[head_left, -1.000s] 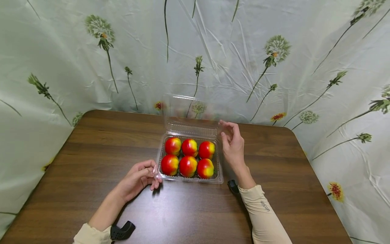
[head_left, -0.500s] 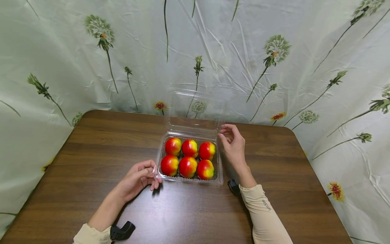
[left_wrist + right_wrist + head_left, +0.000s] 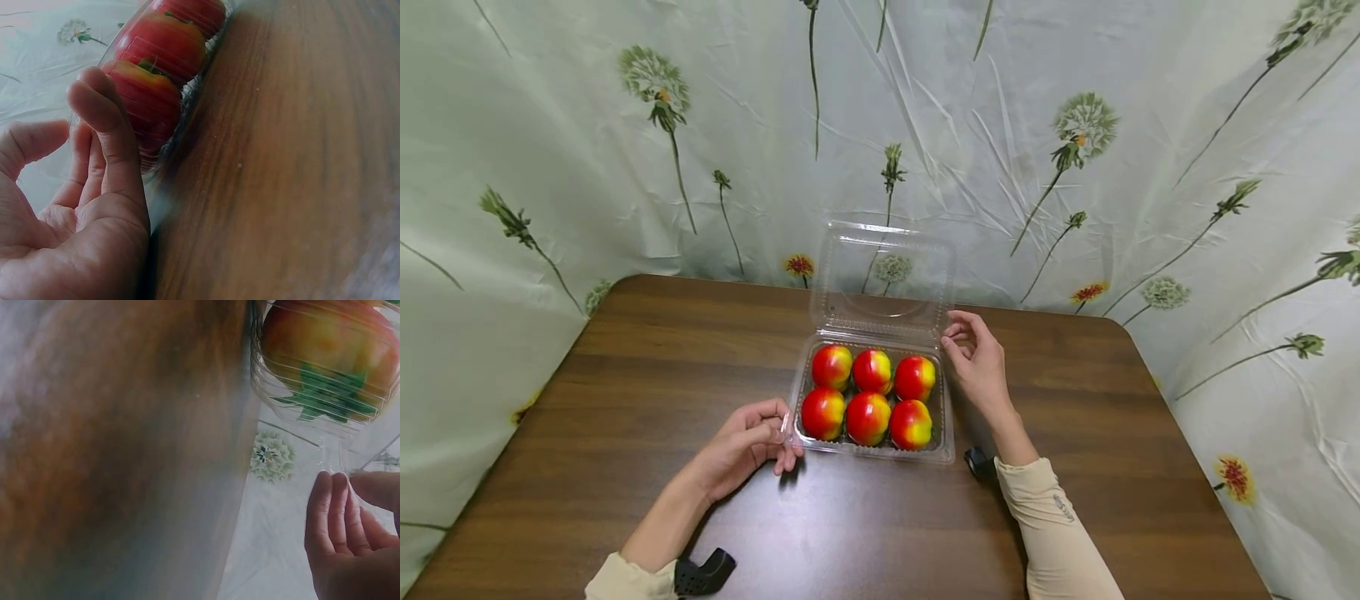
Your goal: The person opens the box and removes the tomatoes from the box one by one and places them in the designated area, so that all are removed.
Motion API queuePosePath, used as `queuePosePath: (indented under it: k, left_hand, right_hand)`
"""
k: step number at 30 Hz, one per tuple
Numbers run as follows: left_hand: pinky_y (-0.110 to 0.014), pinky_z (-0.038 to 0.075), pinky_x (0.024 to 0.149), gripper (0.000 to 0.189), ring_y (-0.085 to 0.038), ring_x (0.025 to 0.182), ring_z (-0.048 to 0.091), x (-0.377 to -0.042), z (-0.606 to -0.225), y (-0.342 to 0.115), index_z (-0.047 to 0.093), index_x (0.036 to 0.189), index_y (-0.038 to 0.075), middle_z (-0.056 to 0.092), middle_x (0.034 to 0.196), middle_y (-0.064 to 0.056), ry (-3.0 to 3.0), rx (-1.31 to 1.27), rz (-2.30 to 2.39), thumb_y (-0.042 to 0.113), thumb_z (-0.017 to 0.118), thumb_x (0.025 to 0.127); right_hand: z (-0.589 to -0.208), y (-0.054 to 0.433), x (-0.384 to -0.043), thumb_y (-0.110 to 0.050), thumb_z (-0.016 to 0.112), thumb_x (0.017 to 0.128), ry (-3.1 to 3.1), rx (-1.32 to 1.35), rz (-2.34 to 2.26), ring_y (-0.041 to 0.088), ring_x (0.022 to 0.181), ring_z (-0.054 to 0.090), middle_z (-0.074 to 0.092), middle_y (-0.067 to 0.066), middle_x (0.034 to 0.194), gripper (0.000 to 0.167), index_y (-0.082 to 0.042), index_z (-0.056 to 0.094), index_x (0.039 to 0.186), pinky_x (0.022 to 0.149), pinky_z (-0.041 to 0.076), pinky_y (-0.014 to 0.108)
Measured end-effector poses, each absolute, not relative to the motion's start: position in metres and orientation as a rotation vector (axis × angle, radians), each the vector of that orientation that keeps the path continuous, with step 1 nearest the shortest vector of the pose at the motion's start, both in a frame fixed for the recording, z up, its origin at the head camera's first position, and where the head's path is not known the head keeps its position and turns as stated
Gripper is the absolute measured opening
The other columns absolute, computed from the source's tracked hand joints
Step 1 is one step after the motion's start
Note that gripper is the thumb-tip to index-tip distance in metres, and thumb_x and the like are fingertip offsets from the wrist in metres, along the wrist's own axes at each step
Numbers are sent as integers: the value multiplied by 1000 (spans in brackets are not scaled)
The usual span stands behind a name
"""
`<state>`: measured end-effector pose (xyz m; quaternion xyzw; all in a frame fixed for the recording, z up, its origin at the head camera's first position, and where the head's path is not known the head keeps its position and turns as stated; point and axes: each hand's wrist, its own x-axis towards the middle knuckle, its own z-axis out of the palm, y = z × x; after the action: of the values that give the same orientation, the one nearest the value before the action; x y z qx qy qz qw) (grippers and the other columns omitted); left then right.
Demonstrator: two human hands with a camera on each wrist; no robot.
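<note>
A clear plastic clamshell container [image 3: 871,451] sits on the table, holding several round red-and-yellow fruits [image 3: 868,419] in two rows. Green leafy tops show on the fruits [image 3: 331,394] in the right wrist view. The hinged lid [image 3: 883,275] stands raised at the far side. My left hand [image 3: 741,446] pinches the rim at the near left corner, thumb above and fingers beneath. On the opposite side, my right hand [image 3: 977,358] pinches the clear plastic edge near the hinge, thumb against the fingertips. Through the lid, the cloth behind remains visible.
The brown wooden table [image 3: 1112,433] has rounded far corners. Directly behind it hangs a pale curtain [image 3: 760,108] printed with dandelions, close to the raised lid. A black wrist device [image 3: 703,572] is on the left wrist, and another black device [image 3: 979,463] shows beside the right wrist.
The raised lid has tipped a little and now stands steadier and clearer. My right hand has come slightly down towards the hinge. My left hand keeps its place; the head view has shifted slightly.
</note>
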<state>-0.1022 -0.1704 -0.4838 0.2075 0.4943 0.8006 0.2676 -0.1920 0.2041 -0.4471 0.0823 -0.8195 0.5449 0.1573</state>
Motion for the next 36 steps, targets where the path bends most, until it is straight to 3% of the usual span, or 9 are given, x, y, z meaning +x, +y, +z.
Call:
queuePosePath:
  k: [6,17,22,26,36]
  left_hand:
    - [-25,60,65,20,-18,75,72,-101,-485,-169,57,100,3,78,93,-9,1343,552,2170,-6,39,101]
    - [-24,59,64,22,-17,73,72,-100,-486,-169,57,99,3,78,92,-8,1358,535,2166,-7,37,101]
    - [-25,60,65,23,-18,74,73,-100,-486,-170,57,100,2,78,93,-9,1341,546,2166,-7,36,102]
    - [-24,61,65,24,-18,74,73,-98,-486,-170,58,101,2,78,94,-9,1336,543,2169,-6,36,103]
    - [-24,60,66,18,-16,74,72,-98,-486,-169,57,102,2,78,94,-8,1339,559,2153,-4,40,103]
  right_hand:
    - [-447,205,-191,1,72,97,-2430,224,1523,30,98,67,67,21,109,43,-1,60,139,77,55,11]
    - [-445,206,-189,-5,70,100,-2542,179,1468,34,105,69,71,21,116,43,2,60,142,82,51,7]
    - [-448,206,-190,-9,70,102,-2581,173,1435,31,107,70,72,18,117,44,0,60,144,95,60,26]
    - [-449,205,-190,-11,68,103,-2617,172,1407,31,108,68,72,17,117,45,-1,59,146,104,58,46]
    - [-449,207,-186,-14,63,106,-2688,145,1357,31,105,66,71,18,119,41,1,59,145,104,57,50]
